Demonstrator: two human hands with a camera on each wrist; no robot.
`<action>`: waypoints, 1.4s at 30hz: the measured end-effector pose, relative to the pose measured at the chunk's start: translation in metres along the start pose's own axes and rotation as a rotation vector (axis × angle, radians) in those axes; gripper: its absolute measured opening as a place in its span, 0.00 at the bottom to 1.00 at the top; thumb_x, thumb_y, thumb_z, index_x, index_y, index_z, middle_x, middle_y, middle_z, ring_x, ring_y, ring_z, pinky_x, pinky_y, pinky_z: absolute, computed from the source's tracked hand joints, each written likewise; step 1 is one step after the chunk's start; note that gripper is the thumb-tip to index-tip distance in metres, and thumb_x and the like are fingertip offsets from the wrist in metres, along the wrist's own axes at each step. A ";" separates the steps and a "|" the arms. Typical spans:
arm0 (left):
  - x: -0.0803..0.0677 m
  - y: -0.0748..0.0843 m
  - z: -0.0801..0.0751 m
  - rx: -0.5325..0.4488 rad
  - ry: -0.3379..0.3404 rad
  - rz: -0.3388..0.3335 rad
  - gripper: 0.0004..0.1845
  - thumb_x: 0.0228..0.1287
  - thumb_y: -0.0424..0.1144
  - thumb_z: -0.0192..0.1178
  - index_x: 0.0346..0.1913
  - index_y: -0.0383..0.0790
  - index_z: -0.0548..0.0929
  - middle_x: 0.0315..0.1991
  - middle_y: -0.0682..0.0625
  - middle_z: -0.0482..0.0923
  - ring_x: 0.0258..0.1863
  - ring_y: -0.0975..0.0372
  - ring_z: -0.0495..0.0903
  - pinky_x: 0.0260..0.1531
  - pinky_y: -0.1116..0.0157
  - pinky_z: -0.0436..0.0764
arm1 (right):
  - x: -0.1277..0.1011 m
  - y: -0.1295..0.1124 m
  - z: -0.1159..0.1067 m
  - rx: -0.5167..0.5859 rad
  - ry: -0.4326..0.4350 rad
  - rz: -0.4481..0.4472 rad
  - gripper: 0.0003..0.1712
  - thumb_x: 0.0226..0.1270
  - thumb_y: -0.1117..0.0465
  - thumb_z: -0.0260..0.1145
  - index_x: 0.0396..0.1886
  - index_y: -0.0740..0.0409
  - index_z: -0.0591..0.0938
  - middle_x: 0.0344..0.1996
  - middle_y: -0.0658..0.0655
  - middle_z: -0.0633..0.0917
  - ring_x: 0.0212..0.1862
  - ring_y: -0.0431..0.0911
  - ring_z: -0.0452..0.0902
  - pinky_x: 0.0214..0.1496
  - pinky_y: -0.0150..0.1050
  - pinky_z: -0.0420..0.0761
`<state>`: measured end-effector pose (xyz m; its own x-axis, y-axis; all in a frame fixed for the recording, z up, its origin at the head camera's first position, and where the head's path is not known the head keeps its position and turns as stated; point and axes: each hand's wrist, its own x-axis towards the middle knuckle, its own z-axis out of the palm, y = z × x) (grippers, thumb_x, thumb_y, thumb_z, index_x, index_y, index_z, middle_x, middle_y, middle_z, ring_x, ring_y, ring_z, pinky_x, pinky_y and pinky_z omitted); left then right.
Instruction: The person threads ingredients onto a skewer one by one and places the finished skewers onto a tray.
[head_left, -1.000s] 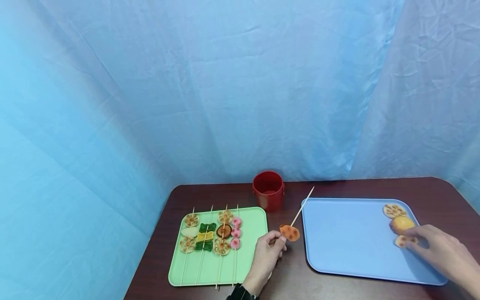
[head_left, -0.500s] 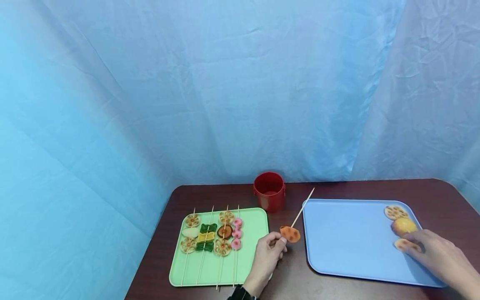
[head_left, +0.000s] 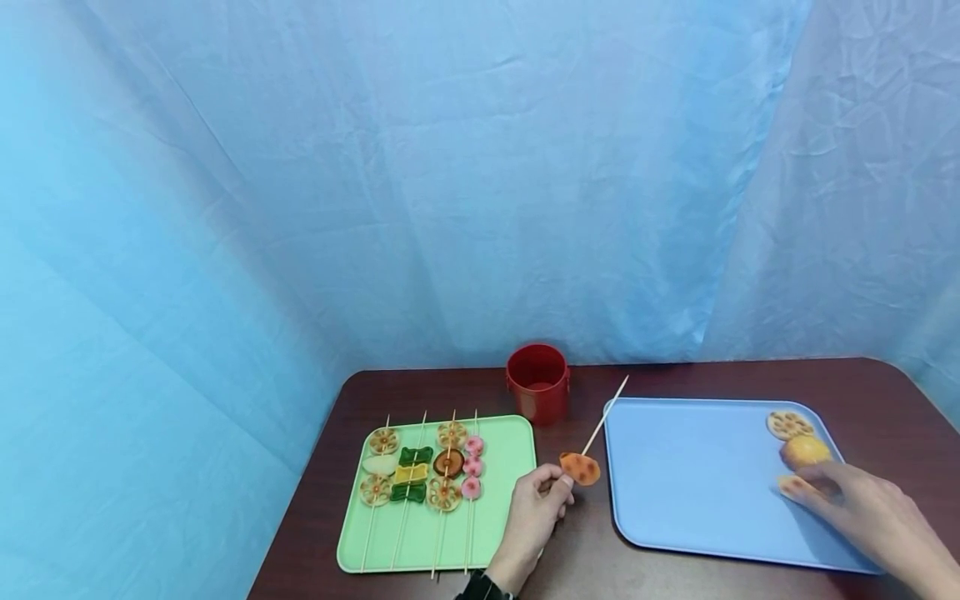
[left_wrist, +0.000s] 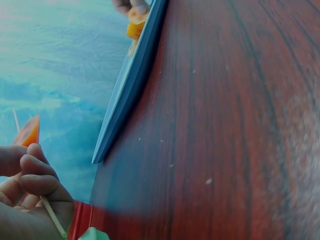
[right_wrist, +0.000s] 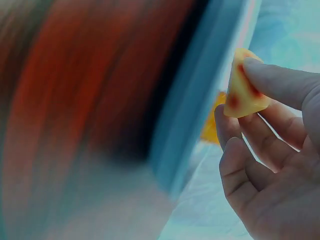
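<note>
Both hands are bare; the left hand (head_left: 534, 510) seems to wear a black wristband (head_left: 480, 586).

I see a dark brown tabletop (head_left: 720, 379) with a wood look. Three things sit right on it. A green tray (head_left: 510, 433) is on the left. A blue tray (head_left: 675, 500) is on the right, well apart from the green one. A red cup (head_left: 537, 380) stands upright behind the gap between them.
</note>
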<state>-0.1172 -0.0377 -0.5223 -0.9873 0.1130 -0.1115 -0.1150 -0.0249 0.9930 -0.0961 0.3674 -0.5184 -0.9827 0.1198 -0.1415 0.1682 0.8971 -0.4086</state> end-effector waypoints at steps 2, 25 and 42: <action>0.000 0.000 0.000 0.001 -0.002 0.000 0.08 0.69 0.29 0.61 0.39 0.23 0.82 0.23 0.52 0.76 0.19 0.66 0.69 0.17 0.73 0.64 | -0.001 -0.009 -0.002 0.023 0.040 -0.016 0.42 0.66 0.33 0.69 0.46 0.73 0.84 0.40 0.72 0.85 0.39 0.62 0.79 0.39 0.62 0.77; -0.004 0.000 -0.003 0.050 -0.102 0.018 0.08 0.69 0.31 0.62 0.39 0.25 0.82 0.23 0.52 0.78 0.19 0.67 0.70 0.18 0.72 0.67 | 0.013 -0.096 -0.008 0.359 0.218 -0.164 0.31 0.71 0.41 0.69 0.56 0.64 0.85 0.45 0.62 0.89 0.37 0.36 0.83 0.33 0.31 0.81; -0.008 -0.002 -0.004 0.033 -0.141 0.013 0.09 0.69 0.31 0.62 0.41 0.23 0.83 0.24 0.52 0.78 0.19 0.65 0.70 0.18 0.71 0.69 | 0.028 -0.138 -0.010 0.666 0.002 -0.033 0.45 0.73 0.29 0.57 0.73 0.60 0.73 0.59 0.64 0.83 0.53 0.53 0.83 0.55 0.51 0.79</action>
<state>-0.1095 -0.0429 -0.5235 -0.9632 0.2517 -0.0943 -0.0961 0.0053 0.9954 -0.1472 0.2510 -0.4570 -0.9881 0.0986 -0.1181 0.1500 0.4460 -0.8824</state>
